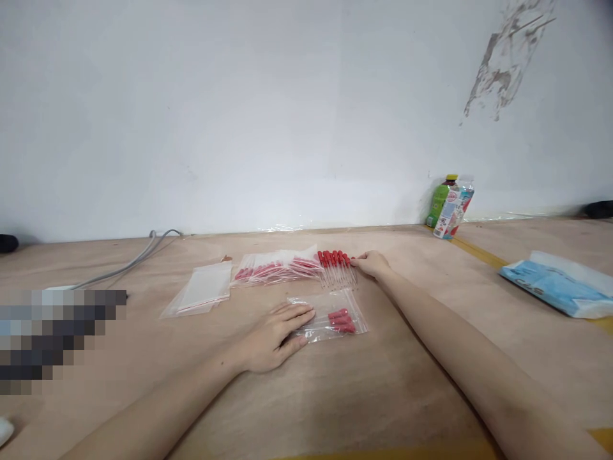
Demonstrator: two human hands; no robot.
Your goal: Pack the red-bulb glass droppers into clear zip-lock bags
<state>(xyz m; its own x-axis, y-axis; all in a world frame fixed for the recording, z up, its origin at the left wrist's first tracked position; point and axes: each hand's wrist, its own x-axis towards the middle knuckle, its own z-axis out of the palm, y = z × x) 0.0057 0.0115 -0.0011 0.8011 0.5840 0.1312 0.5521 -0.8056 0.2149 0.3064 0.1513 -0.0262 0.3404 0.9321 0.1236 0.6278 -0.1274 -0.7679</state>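
My left hand (pixel 272 335) lies with its fingers stretched out over the left end of a clear zip bag (pixel 318 322). Inside that bag are a few red-handled tools (pixel 341 321), handles toward the right. Farther back, my right hand (pixel 372 263) has its fingertips closed at the red handle of the tool at the right end of a row of loose red-handled tools (pixel 338 262). Their thin metal shafts point toward me; the exact kind is too small to tell. Left of the row, filled zip bags (pixel 278 267) with red handles inside overlap in a pile.
Flat zip bags (pixel 204 287) are stacked at the left, near a grey cable (pixel 124 268). Against the wall at the right stand a green bottle (pixel 438 204) and a printed drink carton (pixel 454 211). A blue-and-white soft pack (pixel 555 284) lies at the far right.
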